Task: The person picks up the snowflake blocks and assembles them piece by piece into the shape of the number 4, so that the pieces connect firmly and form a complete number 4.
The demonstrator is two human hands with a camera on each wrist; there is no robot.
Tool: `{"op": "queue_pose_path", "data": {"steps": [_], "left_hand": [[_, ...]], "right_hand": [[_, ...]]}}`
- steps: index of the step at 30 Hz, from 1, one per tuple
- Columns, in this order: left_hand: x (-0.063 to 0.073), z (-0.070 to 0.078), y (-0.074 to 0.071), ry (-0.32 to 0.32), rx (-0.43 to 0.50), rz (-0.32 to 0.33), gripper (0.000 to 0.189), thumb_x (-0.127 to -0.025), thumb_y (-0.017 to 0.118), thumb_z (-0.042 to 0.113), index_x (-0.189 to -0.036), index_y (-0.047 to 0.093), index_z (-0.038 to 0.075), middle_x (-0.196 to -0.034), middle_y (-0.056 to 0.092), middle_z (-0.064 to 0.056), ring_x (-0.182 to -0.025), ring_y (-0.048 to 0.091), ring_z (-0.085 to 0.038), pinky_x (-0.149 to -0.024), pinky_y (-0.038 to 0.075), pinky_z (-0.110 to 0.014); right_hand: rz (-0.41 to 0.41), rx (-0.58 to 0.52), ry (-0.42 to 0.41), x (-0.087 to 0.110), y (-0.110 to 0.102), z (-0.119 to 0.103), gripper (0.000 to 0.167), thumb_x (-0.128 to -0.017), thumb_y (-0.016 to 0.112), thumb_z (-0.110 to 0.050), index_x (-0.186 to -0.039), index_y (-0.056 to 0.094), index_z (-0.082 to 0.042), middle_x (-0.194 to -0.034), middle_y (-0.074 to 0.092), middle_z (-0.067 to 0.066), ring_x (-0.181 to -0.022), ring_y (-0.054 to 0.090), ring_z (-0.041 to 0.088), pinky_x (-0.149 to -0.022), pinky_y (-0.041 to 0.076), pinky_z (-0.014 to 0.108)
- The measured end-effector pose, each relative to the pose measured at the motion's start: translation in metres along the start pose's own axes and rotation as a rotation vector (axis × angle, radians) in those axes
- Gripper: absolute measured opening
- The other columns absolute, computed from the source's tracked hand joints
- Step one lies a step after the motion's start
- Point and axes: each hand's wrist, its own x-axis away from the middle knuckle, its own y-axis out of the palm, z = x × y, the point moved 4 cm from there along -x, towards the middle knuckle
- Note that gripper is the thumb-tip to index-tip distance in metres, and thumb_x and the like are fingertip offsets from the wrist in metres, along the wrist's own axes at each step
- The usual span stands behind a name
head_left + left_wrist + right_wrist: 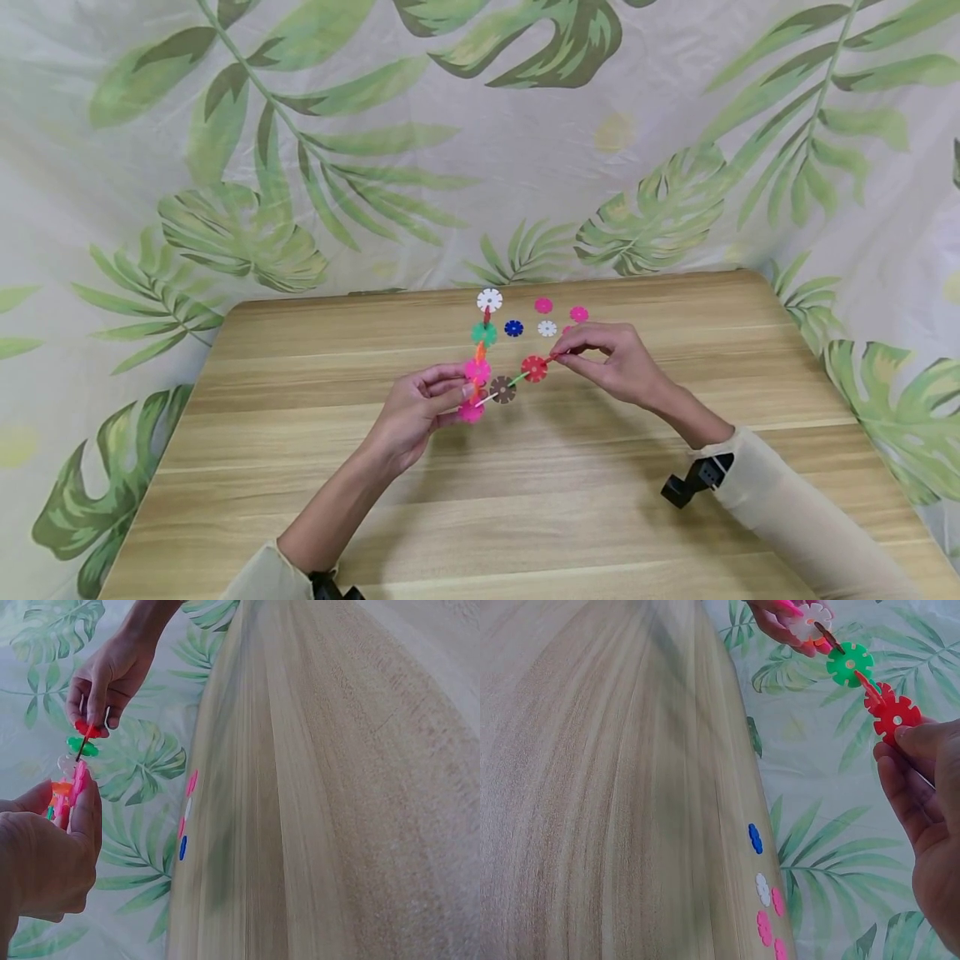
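Left hand grips pink discs left of brown disc; right hand, rightward, pinches red disc. Tugging could unslot them.

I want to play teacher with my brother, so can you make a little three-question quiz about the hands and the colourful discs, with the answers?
1. True or false: the blue disc lies on the table.

2. What colour is the disc that the right hand pinches?
A. blue
B. red
C. white

3. Fill in: the pink discs in the joined chain are held by the ____ hand.

Key:
1. True.
2. B, a red disc.
3. Left: the left hand holds them.
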Motion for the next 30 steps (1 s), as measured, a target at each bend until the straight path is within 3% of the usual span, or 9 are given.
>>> {"op": "queue_pose_path", "data": {"steps": [6,14,20,25,30], "left_hand": [[0.0001,-0.0022,0.0005,-0.009,-0.009,0.008,0.036,-0.099,0.070,-0.005,-0.134,0.063,-0.007,-0.104,0.078,-0.006,-0.092,0.076,-0.015,-0.080,0.065,-0.030],[0.0002,-0.0026,0.0025,-0.017,0.016,-0.004,0.035,-0.100,0.067,-0.007,-0.134,0.063,-0.009,-0.104,0.079,-0.009,-0.091,0.077,-0.016,-0.082,0.065,-0.033],[-0.0003,-0.0026,0.0013,-0.019,-0.001,0.003,0.034,-0.100,0.067,-0.007,-0.134,0.062,-0.009,-0.104,0.078,-0.007,-0.089,0.076,-0.015,-0.078,0.065,-0.030],[0.0002,-0.0026,-0.0004,-0.025,-0.008,0.008,0.034,-0.100,0.067,-0.005,-0.134,0.062,-0.007,-0.105,0.077,-0.007,-0.090,0.076,-0.015,-0.077,0.065,-0.029],[0.0007,-0.0021,-0.0029,-0.028,-0.001,0.018,0.035,-0.100,0.069,-0.004,-0.134,0.063,-0.005,-0.106,0.076,-0.007,-0.091,0.075,-0.015,-0.077,0.065,-0.028]], "right_hand": [[-0.012,-0.033,0.013,0.0018,0.0024,0.0010,0.019,-0.087,0.077,0.016,-0.097,0.081,0.000,-0.097,0.080,0.010,-0.096,0.075,0.020,-0.089,0.063,0.027],[0.030,-0.069,-0.022,0.0033,0.0077,0.0026,0.026,-0.083,0.075,0.024,-0.097,0.081,0.003,-0.096,0.079,0.018,-0.094,0.076,0.018,-0.087,0.063,0.026],[0.028,-0.017,-0.033,-0.0004,0.0062,0.0027,0.027,-0.083,0.078,0.020,-0.101,0.081,-0.001,-0.097,0.080,0.013,-0.087,0.076,0.024,-0.083,0.063,0.023],[0.023,0.019,-0.037,-0.0011,0.0053,0.0030,0.029,-0.084,0.079,0.017,-0.107,0.080,0.001,-0.100,0.081,0.014,-0.087,0.076,0.020,-0.079,0.062,0.022],[0.013,0.016,0.003,0.0010,0.0016,0.0075,0.024,-0.088,0.080,0.011,-0.110,0.079,0.001,-0.103,0.081,0.012,-0.085,0.075,0.025,-0.078,0.063,0.025]]}}
